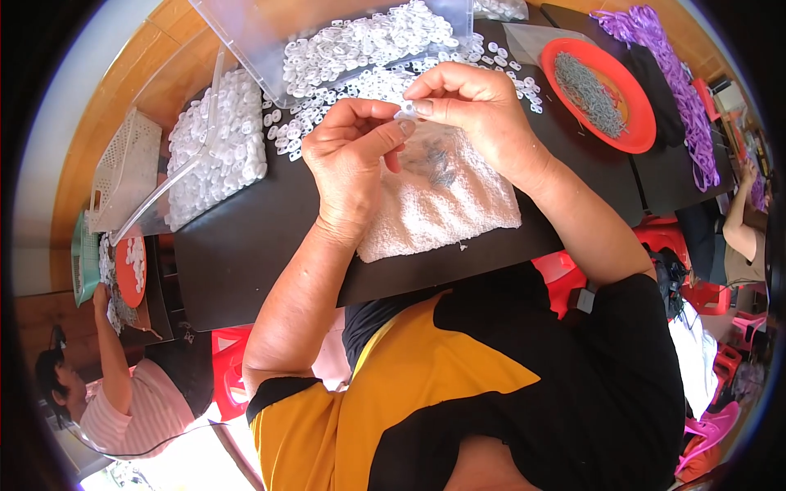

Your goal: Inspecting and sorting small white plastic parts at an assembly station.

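Black bench [246,270] carries a pale cloth [442,209]; above it, left hand [350,159] and right hand [490,114] pinch one small white piece [408,107] between their fingers [446,111].

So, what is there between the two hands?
In the head view, a small white piece is there, between the fingertips of the left hand and right hand.

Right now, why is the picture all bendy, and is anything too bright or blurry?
Head view: the fisheye lens curves the orange-brown wooden wall; head view: glare whitens the lower left; head view: the small white plastic piece in the fingers is too tiny to judge for blur.
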A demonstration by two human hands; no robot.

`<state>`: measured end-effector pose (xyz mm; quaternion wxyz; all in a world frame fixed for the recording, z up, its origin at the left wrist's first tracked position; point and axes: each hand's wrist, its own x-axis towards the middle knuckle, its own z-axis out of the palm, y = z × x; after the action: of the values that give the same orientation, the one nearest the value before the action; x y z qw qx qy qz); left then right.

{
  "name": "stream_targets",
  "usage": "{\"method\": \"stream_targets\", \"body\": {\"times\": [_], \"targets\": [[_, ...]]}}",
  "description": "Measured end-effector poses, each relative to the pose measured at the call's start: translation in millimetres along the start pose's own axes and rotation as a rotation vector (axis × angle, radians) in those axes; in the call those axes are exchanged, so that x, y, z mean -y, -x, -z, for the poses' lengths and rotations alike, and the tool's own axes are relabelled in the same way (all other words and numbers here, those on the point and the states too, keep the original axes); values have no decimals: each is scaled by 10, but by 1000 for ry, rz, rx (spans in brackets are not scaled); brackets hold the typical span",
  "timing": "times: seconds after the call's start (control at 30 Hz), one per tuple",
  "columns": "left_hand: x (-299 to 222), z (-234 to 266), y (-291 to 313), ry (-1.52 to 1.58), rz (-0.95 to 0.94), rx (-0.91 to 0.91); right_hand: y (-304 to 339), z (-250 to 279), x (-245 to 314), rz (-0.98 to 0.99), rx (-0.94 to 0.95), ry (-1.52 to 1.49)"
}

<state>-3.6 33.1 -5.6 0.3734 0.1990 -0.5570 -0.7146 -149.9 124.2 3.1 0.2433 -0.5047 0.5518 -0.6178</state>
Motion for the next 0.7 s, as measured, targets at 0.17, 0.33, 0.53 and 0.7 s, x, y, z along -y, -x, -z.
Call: {"method": "stream_targets", "body": {"times": [0.17,0.33,0.53,0.7], "targets": [[10,10,-16,52,3,25,-19,27,8,-95,19,-81],[-9,13,-11,63,34,13,-28,10,31,-85,19,-52],[-12,-3,-42,96,125,-1,-33,33,10,-80,95,-36],[3,32,-56,54,196,19,-25,18,2,-101,50,-18]]}}
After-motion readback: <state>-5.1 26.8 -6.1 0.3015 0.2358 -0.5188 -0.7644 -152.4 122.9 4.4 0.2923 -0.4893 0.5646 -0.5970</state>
